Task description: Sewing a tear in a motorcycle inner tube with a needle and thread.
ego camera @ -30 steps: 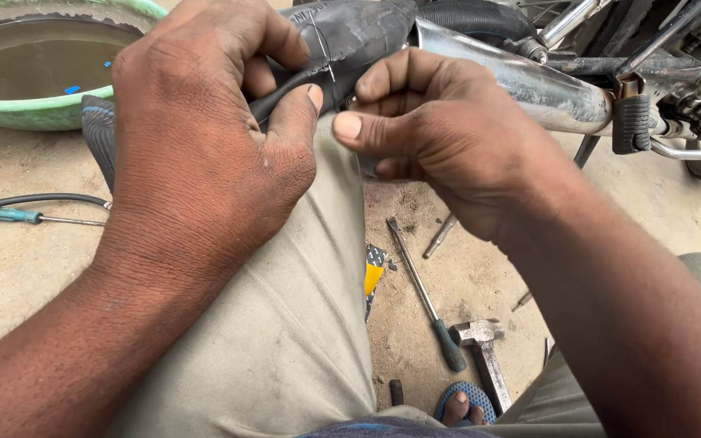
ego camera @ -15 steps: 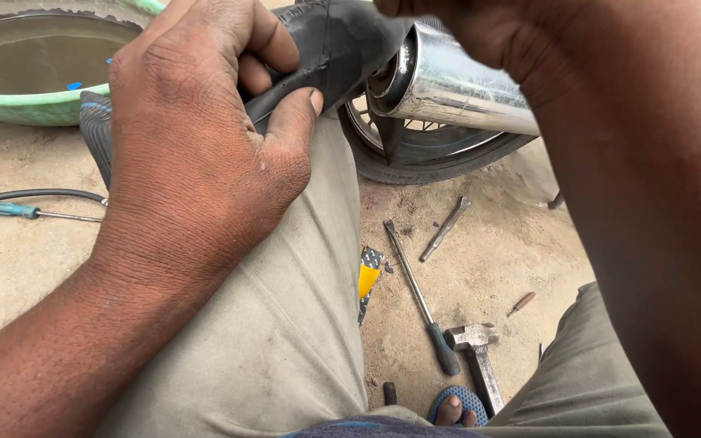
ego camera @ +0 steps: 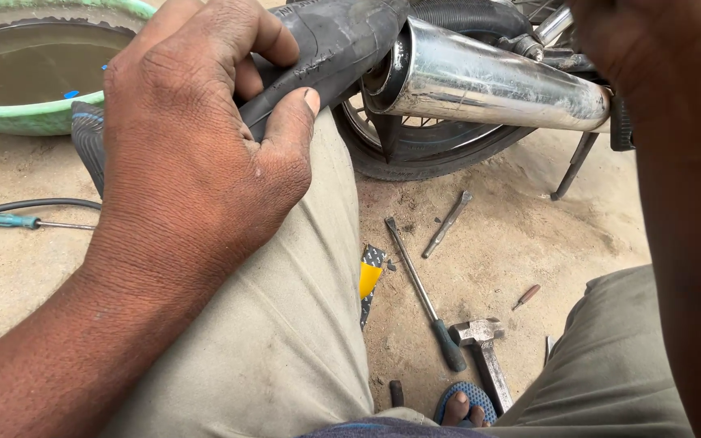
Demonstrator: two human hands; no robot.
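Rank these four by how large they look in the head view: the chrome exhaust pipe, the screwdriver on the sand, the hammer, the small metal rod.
1. Chrome exhaust pipe, far the largest.
2. Screwdriver, long but thin.
3. Hammer and metal rod: too alike to rank; the hammer lies nearer the camera.
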